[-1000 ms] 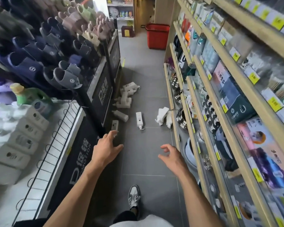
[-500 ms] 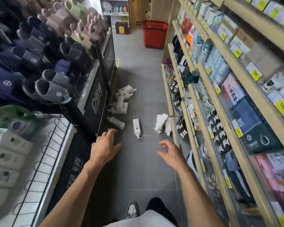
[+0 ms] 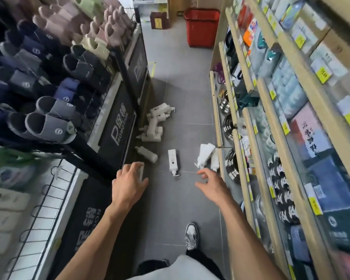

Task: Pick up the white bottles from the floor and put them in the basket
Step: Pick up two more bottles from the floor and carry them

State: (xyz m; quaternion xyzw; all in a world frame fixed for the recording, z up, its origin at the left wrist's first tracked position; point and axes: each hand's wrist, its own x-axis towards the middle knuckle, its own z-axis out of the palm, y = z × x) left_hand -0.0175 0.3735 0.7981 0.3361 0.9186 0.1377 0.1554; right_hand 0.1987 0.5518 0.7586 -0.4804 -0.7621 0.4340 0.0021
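Several white pump bottles lie scattered on the grey floor of a shop aisle. One bottle (image 3: pixel 173 162) lies in the middle. A pair (image 3: pixel 207 156) leans at the foot of the right shelf. A heap of bottles (image 3: pixel 155 126) and a single bottle (image 3: pixel 147 154) lie along the left display's base. My left hand (image 3: pixel 128 182) hangs above the floor with relaxed fingers and holds nothing; a small white bottle (image 3: pixel 141 172) shows just behind its fingers. My right hand (image 3: pixel 210 183) is open, fingers loosely curled, short of the pair. A red basket (image 3: pixel 202 27) stands at the aisle's far end.
A slipper rack (image 3: pixel 55 77) with black promotion panels (image 3: pixel 117 126) lines the left side. Wooden shelves (image 3: pixel 249 122) packed with goods and metal bowls (image 3: pixel 231 164) line the right. My shoe (image 3: pixel 191 235) is on the floor below my hands. A dark red box (image 3: pixel 159 20) sits far back.
I have walked forward along the aisle; the bottles and the basket are closer. Both hands stay out in front, holding nothing.
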